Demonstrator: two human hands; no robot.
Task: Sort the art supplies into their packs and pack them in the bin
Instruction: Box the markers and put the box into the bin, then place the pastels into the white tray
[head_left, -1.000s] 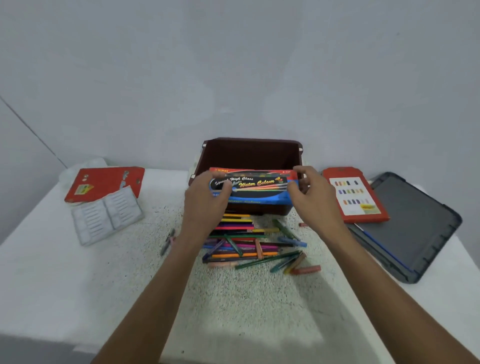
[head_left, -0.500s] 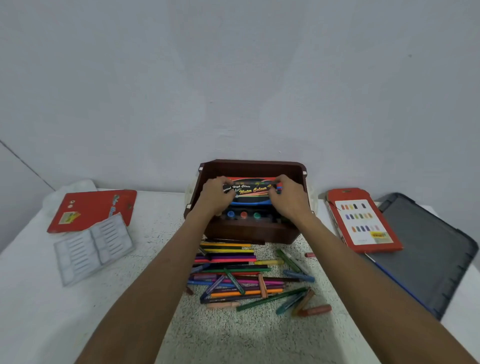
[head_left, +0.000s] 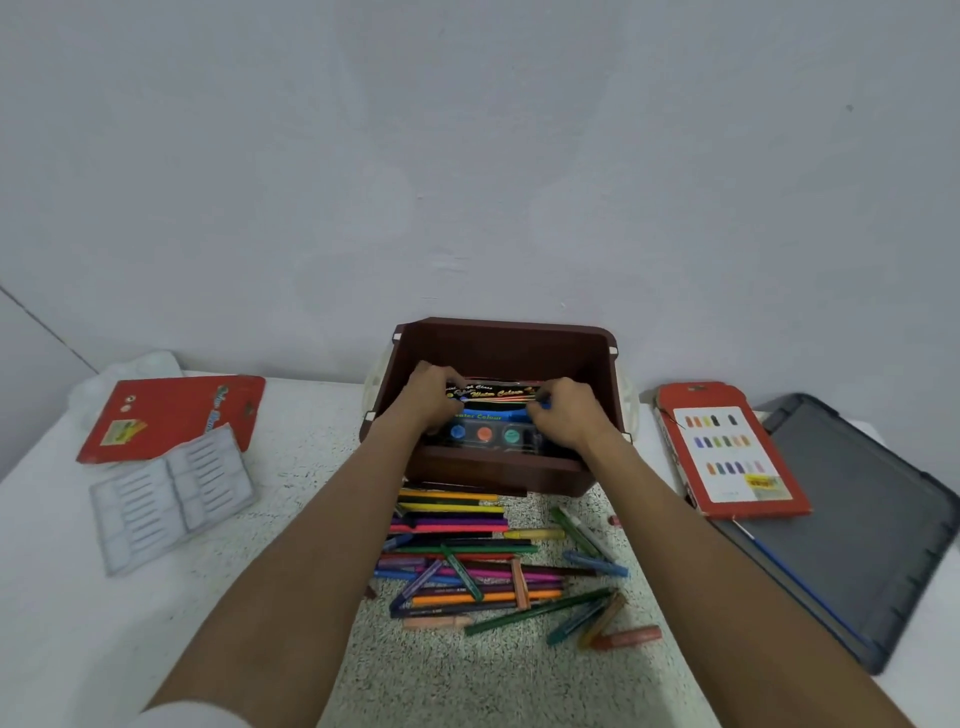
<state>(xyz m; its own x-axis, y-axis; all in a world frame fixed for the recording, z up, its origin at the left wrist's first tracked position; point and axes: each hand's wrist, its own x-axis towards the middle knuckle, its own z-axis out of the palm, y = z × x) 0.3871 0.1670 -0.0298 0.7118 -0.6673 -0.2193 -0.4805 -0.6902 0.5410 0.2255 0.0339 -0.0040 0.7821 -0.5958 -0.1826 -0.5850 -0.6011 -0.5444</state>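
A dark brown bin (head_left: 498, 470) stands at the back middle of the table. Both my hands reach into it. My left hand (head_left: 434, 397) grips the left end of a black-and-blue water colour pack (head_left: 493, 395), and my right hand (head_left: 563, 415) grips its right end. The pack sits low inside the bin, above a paint set (head_left: 485, 434) showing blue, orange and green pans. In front of the bin lies a loose pile of coloured pens and crayons (head_left: 483, 566).
At the left lie a red pack (head_left: 171, 413) and a clear plastic insert tray (head_left: 171, 493). To the right of the bin are a red crayon pack (head_left: 727, 452), a dark grey lid (head_left: 852, 525) and a thin blue brush (head_left: 795, 579).
My hands carried the water colour pack from above the bin's front edge down into the bin. The camera has tilted up and moved closer.
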